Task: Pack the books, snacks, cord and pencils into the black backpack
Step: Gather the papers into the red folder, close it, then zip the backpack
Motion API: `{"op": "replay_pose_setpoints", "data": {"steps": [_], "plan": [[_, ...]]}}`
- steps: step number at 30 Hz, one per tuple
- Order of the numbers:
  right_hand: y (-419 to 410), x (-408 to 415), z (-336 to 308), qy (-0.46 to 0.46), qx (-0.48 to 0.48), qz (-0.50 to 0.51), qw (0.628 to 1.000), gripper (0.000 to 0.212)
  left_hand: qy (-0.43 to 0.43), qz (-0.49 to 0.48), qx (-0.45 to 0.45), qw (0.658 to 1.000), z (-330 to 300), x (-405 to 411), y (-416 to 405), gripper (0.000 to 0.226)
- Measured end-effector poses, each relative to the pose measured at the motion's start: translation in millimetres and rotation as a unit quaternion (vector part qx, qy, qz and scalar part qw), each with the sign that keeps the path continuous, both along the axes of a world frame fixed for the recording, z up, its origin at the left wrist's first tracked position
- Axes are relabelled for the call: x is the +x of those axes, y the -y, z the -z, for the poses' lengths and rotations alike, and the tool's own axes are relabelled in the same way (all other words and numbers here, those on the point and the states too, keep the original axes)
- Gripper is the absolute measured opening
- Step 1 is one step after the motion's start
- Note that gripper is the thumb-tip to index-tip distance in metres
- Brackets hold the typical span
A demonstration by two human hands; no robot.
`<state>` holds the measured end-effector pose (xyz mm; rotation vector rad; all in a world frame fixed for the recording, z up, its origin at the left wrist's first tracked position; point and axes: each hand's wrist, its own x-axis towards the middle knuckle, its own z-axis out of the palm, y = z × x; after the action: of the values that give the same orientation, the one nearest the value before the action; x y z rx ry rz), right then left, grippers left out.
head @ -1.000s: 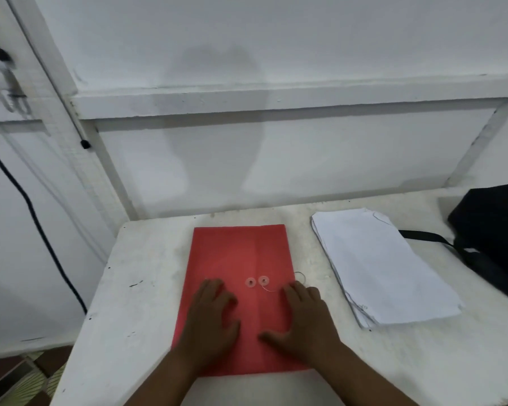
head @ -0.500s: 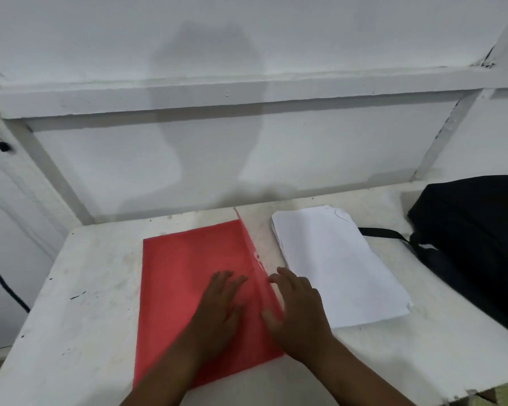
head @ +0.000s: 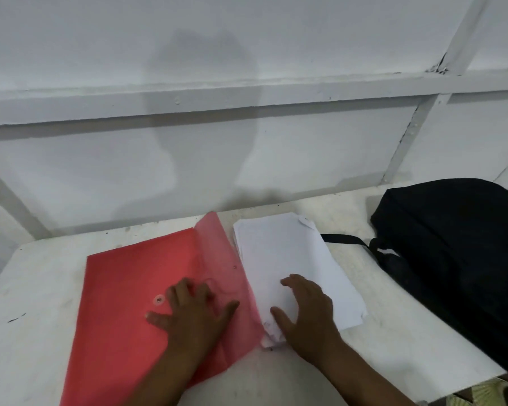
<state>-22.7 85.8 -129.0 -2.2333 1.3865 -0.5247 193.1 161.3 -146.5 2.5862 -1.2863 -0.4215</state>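
White table (head: 41, 276): left hand (head: 192, 313) flat on red folder (head: 123, 297), right hand (head: 305, 312) on papers (head: 285, 253).

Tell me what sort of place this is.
Probably a plain workroom or study corner: a scuffed white table against a white panelled wall, holding a red folder, a stack of white paper and a black backpack.
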Motion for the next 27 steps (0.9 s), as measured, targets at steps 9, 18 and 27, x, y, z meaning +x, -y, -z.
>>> {"op": "replay_pose_setpoints", "data": {"steps": [9, 18, 27], "plan": [[56, -51, -8, -0.062, 0.086, 0.182, 0.978, 0.070, 0.050, 0.068, -0.015, 0.996, 16, 3, -2, 0.087], [63, -47, -12, -0.090, 0.137, 0.131, 0.978, 0.086, 0.068, 0.077, 0.041, 0.994, 16, 1, 2, 0.084], [86, -47, -24, -0.070, 0.241, 0.129, 0.959, 0.087, 0.076, 0.069, 0.033, 0.994, 14, 0, 1, 0.084]]}}
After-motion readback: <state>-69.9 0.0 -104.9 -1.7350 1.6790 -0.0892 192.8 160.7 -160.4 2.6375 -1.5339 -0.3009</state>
